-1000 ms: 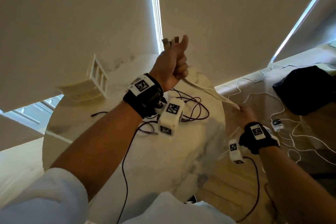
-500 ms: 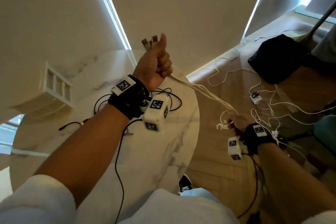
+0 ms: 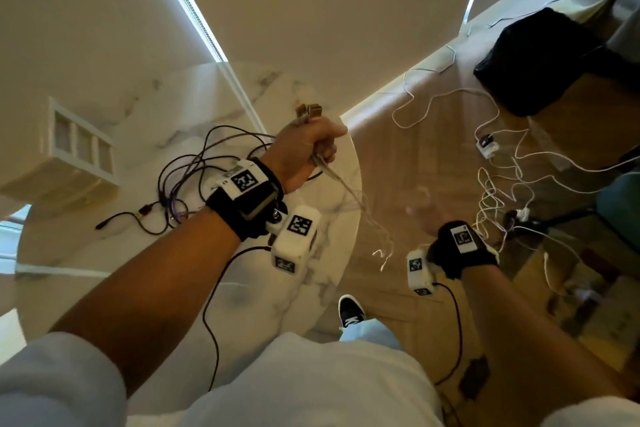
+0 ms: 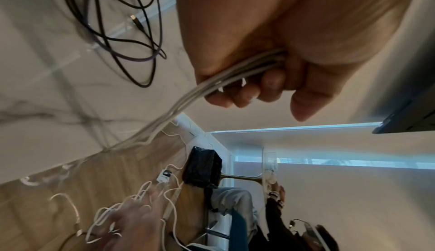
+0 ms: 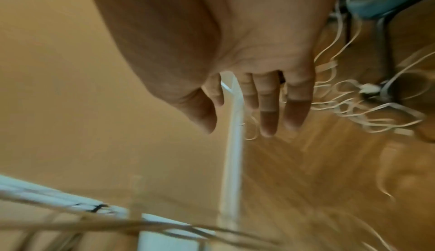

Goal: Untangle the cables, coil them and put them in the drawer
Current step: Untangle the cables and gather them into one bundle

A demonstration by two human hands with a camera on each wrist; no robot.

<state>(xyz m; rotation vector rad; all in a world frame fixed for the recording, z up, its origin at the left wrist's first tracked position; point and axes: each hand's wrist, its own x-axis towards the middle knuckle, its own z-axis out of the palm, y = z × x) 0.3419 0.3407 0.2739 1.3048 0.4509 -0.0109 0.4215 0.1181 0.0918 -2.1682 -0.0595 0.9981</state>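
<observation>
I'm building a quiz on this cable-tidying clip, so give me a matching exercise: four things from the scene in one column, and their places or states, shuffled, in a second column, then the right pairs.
Things:
1. white cable bundle
2. dark cables
3. loose white cables
4. right hand

Places or states:
A. sprawled on the wooden floor
B. fingers extended, gripping nothing
C. gripped in the left hand, plugs sticking out on top
D. lying in loops on the marble table

Pairs: 1-C, 2-D, 3-A, 4-B
</observation>
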